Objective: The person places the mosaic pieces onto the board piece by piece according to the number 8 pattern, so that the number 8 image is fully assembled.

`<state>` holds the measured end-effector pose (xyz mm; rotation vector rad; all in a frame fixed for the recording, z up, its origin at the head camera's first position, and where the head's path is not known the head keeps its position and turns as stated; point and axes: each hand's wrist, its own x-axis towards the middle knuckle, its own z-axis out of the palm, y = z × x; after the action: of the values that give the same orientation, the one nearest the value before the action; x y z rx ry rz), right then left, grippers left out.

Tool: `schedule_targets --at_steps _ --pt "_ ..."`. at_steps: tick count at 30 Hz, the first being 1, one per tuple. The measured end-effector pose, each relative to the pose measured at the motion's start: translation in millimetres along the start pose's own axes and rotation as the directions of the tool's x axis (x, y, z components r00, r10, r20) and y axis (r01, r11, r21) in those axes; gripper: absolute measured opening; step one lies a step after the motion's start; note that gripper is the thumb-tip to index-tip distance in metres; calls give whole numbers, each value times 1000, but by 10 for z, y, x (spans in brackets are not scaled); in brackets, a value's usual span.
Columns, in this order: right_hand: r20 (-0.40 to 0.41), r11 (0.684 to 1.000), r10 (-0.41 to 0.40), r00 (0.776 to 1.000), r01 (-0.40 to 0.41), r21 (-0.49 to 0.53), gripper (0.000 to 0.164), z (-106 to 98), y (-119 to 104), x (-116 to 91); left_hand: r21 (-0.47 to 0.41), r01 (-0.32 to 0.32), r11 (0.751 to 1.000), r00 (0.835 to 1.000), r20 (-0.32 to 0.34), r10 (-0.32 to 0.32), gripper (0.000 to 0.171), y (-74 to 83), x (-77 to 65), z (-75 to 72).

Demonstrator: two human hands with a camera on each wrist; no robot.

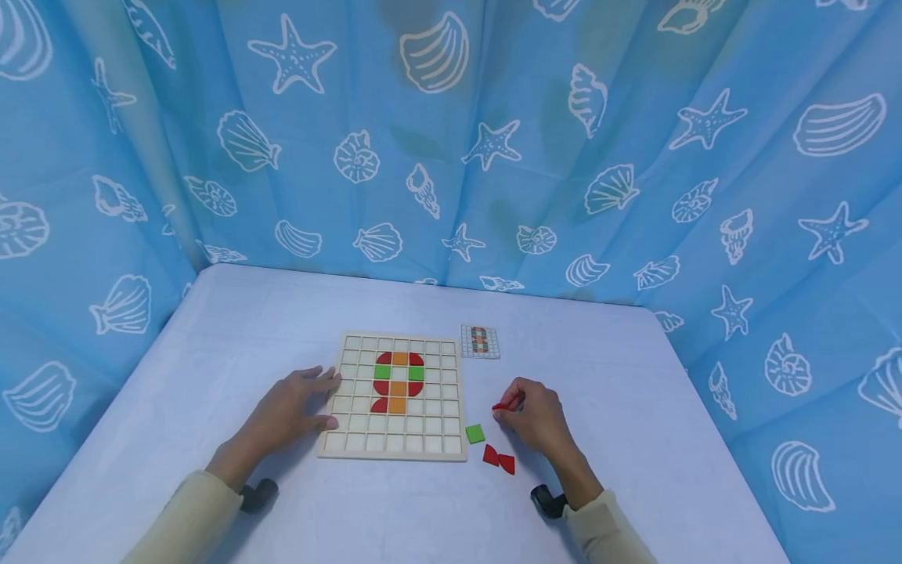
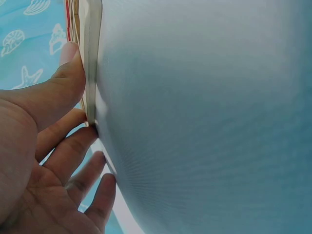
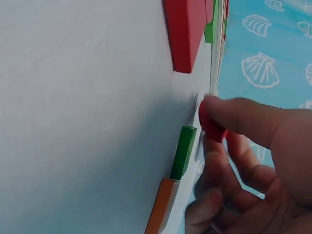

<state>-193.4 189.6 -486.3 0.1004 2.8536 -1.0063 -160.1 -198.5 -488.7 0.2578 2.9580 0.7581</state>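
Observation:
A square wooden grid board (image 1: 426, 446) carries a cluster of red, green and orange tiles (image 1: 398, 388). My left hand (image 1: 292, 407) rests at the board's left edge; in the left wrist view its thumb (image 2: 53, 92) and two fingertips touch the rim. To the right of the board my right hand (image 1: 539, 415) pinches a small red tile (image 3: 210, 122) between thumb and finger, held close over the table. A green tile (image 1: 475, 433) and two red curved-edge tiles (image 1: 491, 454) lie between board and hand.
A small pattern card (image 1: 480, 342) with a printed grid lies beside the board's upper right corner. Near the right hand, the right wrist view shows another green tile (image 3: 184, 152) and an orange tile (image 3: 160, 207) on the white tablecloth. A blue shell-print curtain (image 1: 451, 157) surrounds the table.

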Motion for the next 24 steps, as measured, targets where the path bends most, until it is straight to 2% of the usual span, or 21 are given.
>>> schedule_targets --at_steps 4,7,10,18,24 --pt "7 1000 -20 1000 20 2 26 -6 -26 -7 2 -3 1000 1000 -1 3 80 -2 3 -2" --pt "38 999 -33 999 33 1 21 -11 -31 -12 2 -2 1000 1000 1 2 80 -11 5 4" --pt "36 999 -35 999 35 6 17 -19 -27 -16 1 -3 1000 1000 -3 3 80 -14 5 4" --pt "46 999 -4 999 7 -48 26 -2 22 -17 8 -7 1000 1000 -10 7 79 8 -5 -13" --pt "43 1000 -26 999 26 8 23 9 6 -3 2 -13 1000 1000 -9 13 79 -1 4 -5"
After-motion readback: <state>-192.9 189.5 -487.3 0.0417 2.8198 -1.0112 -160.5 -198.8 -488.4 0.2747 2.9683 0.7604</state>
